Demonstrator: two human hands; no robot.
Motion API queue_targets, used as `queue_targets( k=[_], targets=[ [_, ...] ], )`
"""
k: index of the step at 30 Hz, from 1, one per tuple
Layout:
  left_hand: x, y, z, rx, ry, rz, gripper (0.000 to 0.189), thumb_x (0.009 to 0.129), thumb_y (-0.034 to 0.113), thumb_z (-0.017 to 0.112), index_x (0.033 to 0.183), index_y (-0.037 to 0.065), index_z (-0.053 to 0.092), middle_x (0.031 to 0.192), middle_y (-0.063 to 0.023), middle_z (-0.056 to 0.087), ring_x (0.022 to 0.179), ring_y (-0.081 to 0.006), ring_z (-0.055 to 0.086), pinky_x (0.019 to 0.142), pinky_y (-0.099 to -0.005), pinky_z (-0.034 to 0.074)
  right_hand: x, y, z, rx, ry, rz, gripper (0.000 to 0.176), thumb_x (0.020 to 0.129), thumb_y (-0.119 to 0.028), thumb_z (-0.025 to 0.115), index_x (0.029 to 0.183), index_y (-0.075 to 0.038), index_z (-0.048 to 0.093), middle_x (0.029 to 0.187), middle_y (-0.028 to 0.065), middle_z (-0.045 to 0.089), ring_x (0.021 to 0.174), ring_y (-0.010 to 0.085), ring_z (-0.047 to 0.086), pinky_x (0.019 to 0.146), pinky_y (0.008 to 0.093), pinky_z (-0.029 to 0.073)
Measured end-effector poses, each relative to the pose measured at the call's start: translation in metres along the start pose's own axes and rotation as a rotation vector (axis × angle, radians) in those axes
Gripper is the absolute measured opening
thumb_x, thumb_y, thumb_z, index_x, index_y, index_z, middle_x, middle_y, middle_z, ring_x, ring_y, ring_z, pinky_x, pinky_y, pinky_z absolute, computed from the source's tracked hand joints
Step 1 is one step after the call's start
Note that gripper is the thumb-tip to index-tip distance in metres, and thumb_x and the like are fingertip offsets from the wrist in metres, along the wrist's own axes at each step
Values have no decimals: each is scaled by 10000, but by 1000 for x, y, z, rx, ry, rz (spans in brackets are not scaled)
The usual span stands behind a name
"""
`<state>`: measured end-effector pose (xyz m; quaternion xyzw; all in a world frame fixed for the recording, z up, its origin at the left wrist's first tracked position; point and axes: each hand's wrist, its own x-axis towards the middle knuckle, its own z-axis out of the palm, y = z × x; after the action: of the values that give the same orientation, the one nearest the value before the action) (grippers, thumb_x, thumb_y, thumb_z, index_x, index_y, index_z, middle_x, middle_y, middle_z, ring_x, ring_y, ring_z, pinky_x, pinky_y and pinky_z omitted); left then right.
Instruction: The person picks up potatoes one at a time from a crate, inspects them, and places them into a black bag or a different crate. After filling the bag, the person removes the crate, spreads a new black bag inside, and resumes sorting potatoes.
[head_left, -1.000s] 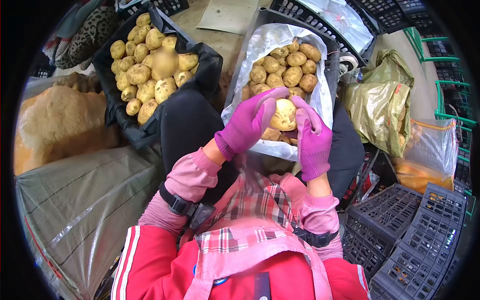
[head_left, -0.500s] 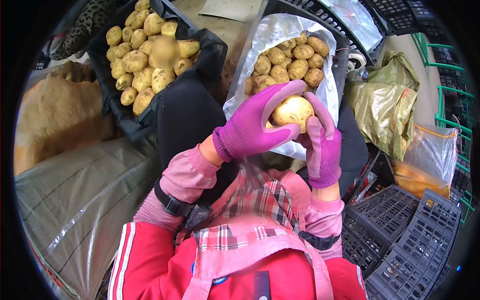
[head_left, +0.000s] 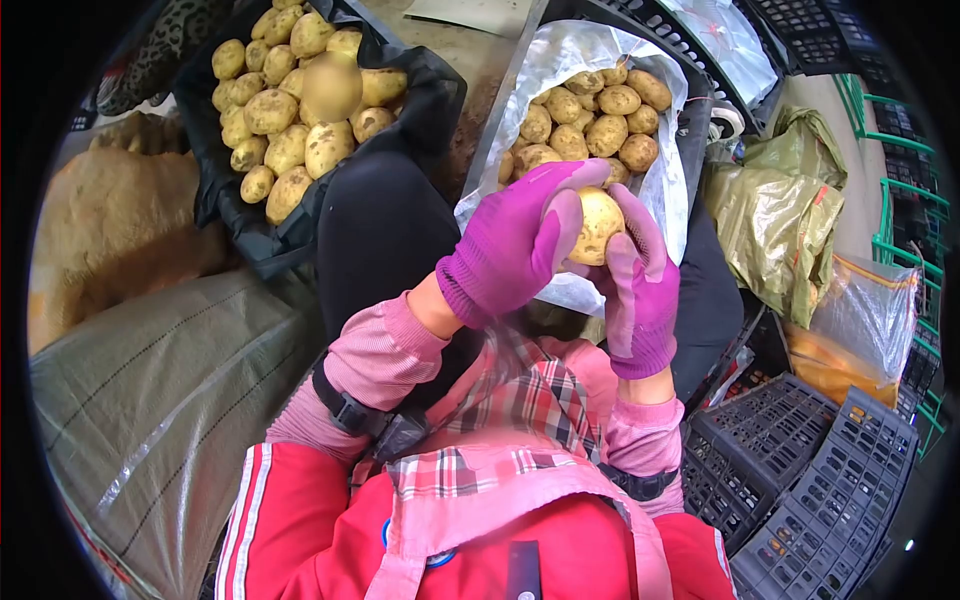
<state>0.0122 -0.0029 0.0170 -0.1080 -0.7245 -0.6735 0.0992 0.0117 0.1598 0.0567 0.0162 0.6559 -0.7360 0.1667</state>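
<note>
Between my two gloved hands I hold a pale yellow potato [head_left: 599,226]. My left hand [head_left: 520,235], in a purple glove, closes on its left side with the thumb across the near face. On the other side, my right hand [head_left: 642,280] has its fingers and thumb bent around the potato's right edge. Just beyond the hands is a crate lined with a white plastic bag [head_left: 672,170], with several brownish potatoes [head_left: 606,136] inside. Past my left knee, a crate lined with black cloth [head_left: 425,100] holds several larger yellow potatoes [head_left: 285,150].
At left lie a brown sack [head_left: 120,230] and a grey-green plastic sheet [head_left: 170,390]. A crumpled olive sack [head_left: 775,220] and a clear bag with orange contents [head_left: 850,320] are at right. Black plastic crates [head_left: 770,430] stand at lower right, with green metal racks [head_left: 900,140] farther off.
The potato has turned between my hands and shows a narrower face. My left hand's thumb and fingers have shifted on it. The whole view has moved slightly.
</note>
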Motion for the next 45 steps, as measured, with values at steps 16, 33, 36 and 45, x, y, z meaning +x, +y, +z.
queue_targets(
  k=[16,33,36,45],
  targets=[
    [6,12,-2,-213,-191,-86,711,810,180,758,1419,15,429,1335,-136,541,1240,-215,525,1042,-327,409,3,-7,-20,-23,-55,-190,654,907,-282,699,1403,50,433,1363,161,524,1239,235,527,1051,333,411],
    [-47,109,-61,-159,608,82,684,855,351,711,1372,10,421,1264,-179,544,1135,-284,575,990,-360,446,-25,-11,-11,-254,92,-152,486,1017,-313,493,1369,21,461,1339,174,563,1121,250,612,950,337,488],
    [-73,189,-133,-138,947,381,598,966,413,547,1393,25,389,1295,-152,515,1157,-263,574,1009,-378,474,-27,-10,-17,-263,56,-150,460,1017,-281,488,1365,19,475,1348,163,560,1113,247,611,943,339,485],
    [-108,259,-208,-769,1013,736,552,1013,285,469,1395,-92,342,1426,-281,423,1275,-402,475,1037,-448,485,-47,-3,-22,-215,21,-109,366,1007,-183,512,1315,14,538,1234,124,619,1033,215,641,900,310,505]
  ],
)
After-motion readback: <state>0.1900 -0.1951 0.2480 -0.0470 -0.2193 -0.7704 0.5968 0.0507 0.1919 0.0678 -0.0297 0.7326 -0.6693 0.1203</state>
